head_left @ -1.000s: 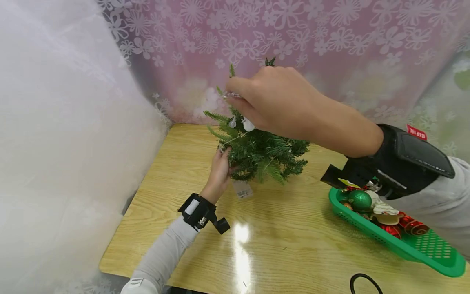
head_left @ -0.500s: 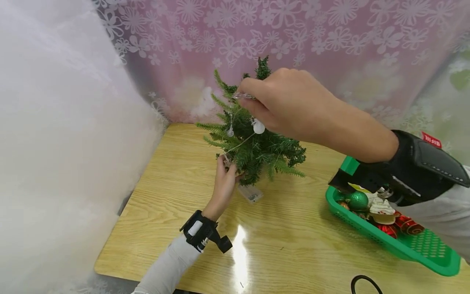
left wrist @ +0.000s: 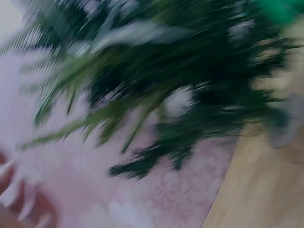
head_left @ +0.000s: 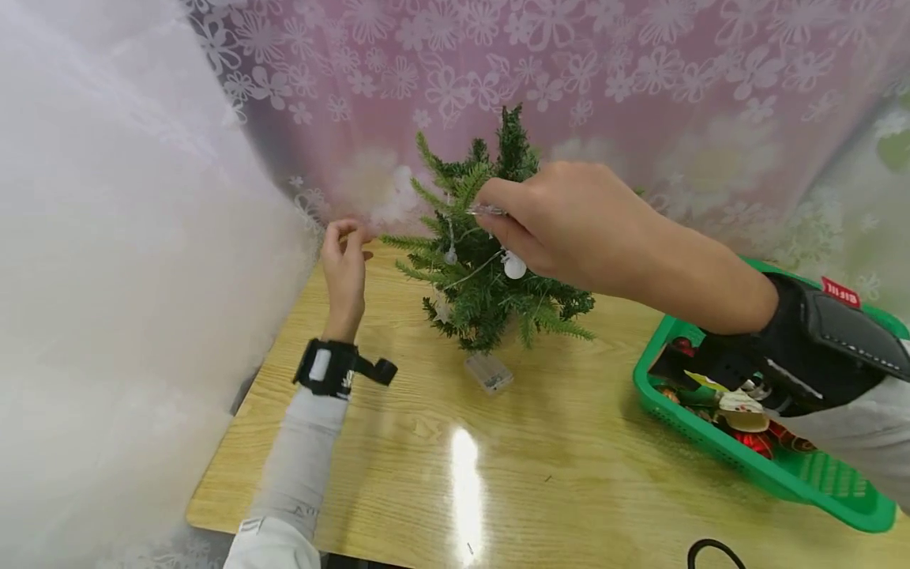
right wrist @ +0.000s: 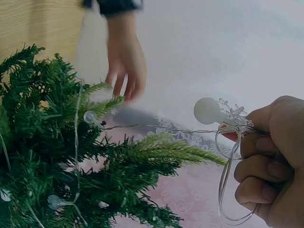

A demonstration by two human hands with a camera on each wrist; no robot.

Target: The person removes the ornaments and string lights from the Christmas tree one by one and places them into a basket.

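Left hand (head_left: 344, 270): it is in the air at the left side of the tree, just beside the branch tips; the fingers are loosely bent and no thing is seen between them; whether a fingertip touches a needle, one cannot tell, and the left wrist view is too blurred to help.

Tree (head_left: 490, 308): it stands upright on the table (head_left: 398, 474), in the middle; of the coloured ornaments, none is seen on its visible branches.

String light (right wrist: 166, 128): one part lies already among the branches, with clear bulbs such as the small bulb (right wrist: 90, 117) near the left side; from there a wire crosses freely to the right hand, so the stringing seems begun but not finished.

Battery box (head_left: 489, 373): it lies flat on the table, in front of the foot of the tree.

Right hand (head_left: 572, 217): it is before the upper tree; thumb and finger pinch the string light at a clear flower-like piece (right wrist: 236, 114), the other fingers are curled; the white ball (right wrist: 207, 110) sits beside the pinch, and the wire loops (right wrist: 222, 190) hang there, probably the length left to place.

Basket (head_left: 643, 379): green, at the right, partly behind the arm; red ornaments (head_left: 753, 444) wait inside, apparently unused.
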